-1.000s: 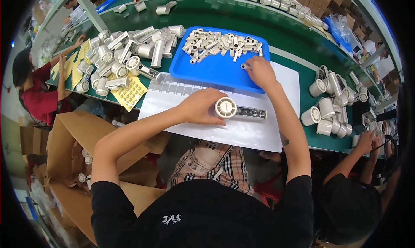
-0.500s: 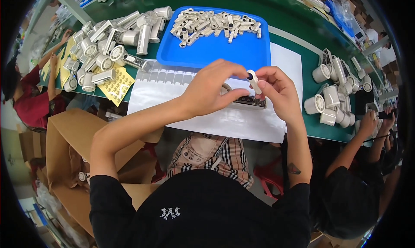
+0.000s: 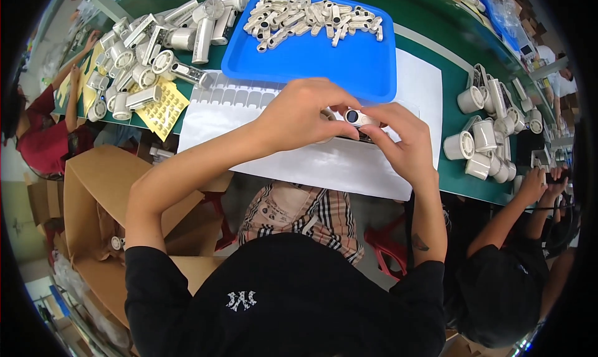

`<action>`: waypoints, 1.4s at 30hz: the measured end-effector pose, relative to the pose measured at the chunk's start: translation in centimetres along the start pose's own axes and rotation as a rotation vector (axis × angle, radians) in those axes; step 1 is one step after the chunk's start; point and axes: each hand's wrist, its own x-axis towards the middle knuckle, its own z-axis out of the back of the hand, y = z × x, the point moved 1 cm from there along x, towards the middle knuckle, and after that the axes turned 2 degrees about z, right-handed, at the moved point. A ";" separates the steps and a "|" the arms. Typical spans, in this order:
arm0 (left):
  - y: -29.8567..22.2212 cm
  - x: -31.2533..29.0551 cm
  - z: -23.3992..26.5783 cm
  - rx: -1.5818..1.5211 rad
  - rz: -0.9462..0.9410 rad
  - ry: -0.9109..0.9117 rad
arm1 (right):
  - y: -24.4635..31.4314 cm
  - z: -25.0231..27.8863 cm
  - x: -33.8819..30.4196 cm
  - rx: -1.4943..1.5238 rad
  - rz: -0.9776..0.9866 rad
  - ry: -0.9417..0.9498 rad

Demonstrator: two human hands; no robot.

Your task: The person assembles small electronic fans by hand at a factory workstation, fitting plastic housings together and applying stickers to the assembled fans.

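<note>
Between my two hands is a small white elongated piece with a dark round end [image 3: 354,117]. My right hand [image 3: 408,136] pinches its right end between thumb and fingers. My left hand [image 3: 302,114] closes on the dark round end, index fingertip above and thumb below. Beneath the fingers lies a white cylindrical device with an exposed circuit board, mostly hidden by both hands. It rests on white sheeting [image 3: 280,170] over the green table. Just beyond, a blue tray [image 3: 305,67] carries a heap of similar small white pieces [image 3: 299,21].
White cylindrical devices [image 3: 163,61] are piled at the left, beside a yellow sticker sheet [image 3: 163,108]. More cylindrical housings [image 3: 460,145] stand at the right. An open cardboard box [image 3: 93,189] is at my left side. Co-workers' arms [image 3: 520,195] show at both sides.
The small white piece has tipped from near upright to lying flatter, its dark end now facing up. My right hand has turned over it, and the hands have come closer together.
</note>
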 end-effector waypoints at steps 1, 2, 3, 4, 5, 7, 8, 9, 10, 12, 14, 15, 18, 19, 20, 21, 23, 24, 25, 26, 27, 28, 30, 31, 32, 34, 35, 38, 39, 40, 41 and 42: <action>0.0 -0.1 0.0 0.005 0.005 0.021 | -0.1 -0.2 -0.2 -0.088 0.011 0.011; 0.2 -0.4 -0.1 0.005 0.011 0.018 | -0.4 -0.3 -0.4 -0.084 0.012 0.016; 0.5 -0.9 -0.4 0.073 0.003 0.016 | -0.9 -0.4 -0.7 -0.117 -0.021 0.033; 0.7 -1.4 -0.5 0.142 -0.005 0.013 | -1.3 -0.5 -1.0 -0.150 -0.054 0.049; 0.9 -1.8 -0.6 0.122 0.033 0.074 | -1.6 -0.7 -1.2 -0.149 -0.053 0.053; 1.1 -2.3 -1.1 0.136 0.040 0.066 | -2.0 -0.8 -1.6 -0.215 0.044 -0.006; 1.2 -2.5 -1.4 0.151 0.043 0.058 | -1.9 -0.9 -1.7 -0.214 0.041 -0.002; 1.3 -2.7 -1.7 0.149 0.046 0.058 | -1.7 -1.0 -1.8 -0.206 0.039 0.013; 1.5 -2.9 -2.0 0.147 0.067 0.061 | -1.5 -1.2 -1.9 -0.199 0.037 0.029; 1.7 -3.1 -2.5 0.141 0.090 0.066 | -1.3 -1.7 -2.0 -0.202 0.040 0.032; 1.9 -3.1 -2.9 0.125 0.089 0.052 | -1.2 -2.0 -2.3 -0.206 0.041 0.037; 2.1 -3.1 -3.0 0.121 0.093 0.052 | -1.1 -2.0 -2.3 -0.219 0.042 0.037; 2.4 -3.1 -3.3 0.097 0.065 0.025 | -1.0 -2.0 -2.4 -0.247 0.065 0.038; 2.3 -3.1 -3.4 0.109 0.054 0.010 | -1.0 -2.0 -2.4 -0.262 0.092 0.035; 2.4 -3.1 -3.4 0.120 0.044 -0.004 | -1.1 -2.0 -2.4 -0.257 0.085 0.044; 2.5 -3.2 -3.5 0.119 0.046 0.001 | -1.1 -1.9 -2.6 -0.276 0.071 0.050; 3.1 -2.6 -3.6 0.120 0.008 -0.025 | -0.9 -2.0 -2.4 -0.307 0.059 0.033; 3.3 -2.5 -3.6 0.134 -0.040 -0.058 | -0.9 -2.1 -2.3 -0.297 0.047 0.045; 3.4 -2.5 -3.6 0.117 -0.017 -0.044 | -0.9 -2.2 -2.2 -0.301 0.039 0.019; 3.7 -2.5 -3.8 0.110 -0.002 -0.039 | -0.9 -2.3 -2.2 -0.305 0.032 -0.007; 4.0 -2.5 -3.9 0.109 -0.029 -0.060 | -1.0 -2.6 -2.2 -0.291 0.033 -0.030; 4.2 -2.9 -3.1 0.145 -0.042 -0.083 | -0.9 -3.1 -1.8 -0.347 0.068 -0.030; 4.3 -3.7 -2.8 0.142 -0.037 -0.097 | 0.1 -3.8 -1.4 -0.457 0.138 -0.011; 4.7 -4.2 -2.8 0.104 -0.026 -0.100 | 0.8 -4.2 -1.4 -0.516 0.127 0.025; 4.8 -3.8 -3.0 0.102 -0.066 -0.071 | 1.1 -4.1 -1.6 -0.581 0.145 0.043; 4.4 -2.7 -3.8 0.058 -0.092 -0.050 | 1.2 -3.2 -2.4 -0.632 0.130 0.046; 4.6 -2.5 -4.2 0.070 -0.108 -0.041 | 1.2 -3.0 -2.7 -0.669 0.069 0.103; 5.1 -2.3 -5.1 0.175 -0.138 -0.037 | 0.9 -3.5 -2.9 -0.734 0.054 0.136; 5.3 -2.6 -4.9 0.184 -0.127 -0.010 | 0.7 -4.0 -2.7 -0.759 0.033 0.172; 5.1 -2.6 -4.6 0.184 -0.123 0.023 | 0.7 -4.0 -2.4 -0.793 0.001 0.207; 4.9 -2.8 -4.3 0.211 -0.129 0.006 | 0.5 -3.8 -2.0 -0.770 -0.006 0.246; 5.1 -3.1 -4.3 0.215 -0.128 -0.024 | 0.5 -3.5 -1.8 -0.772 0.020 0.231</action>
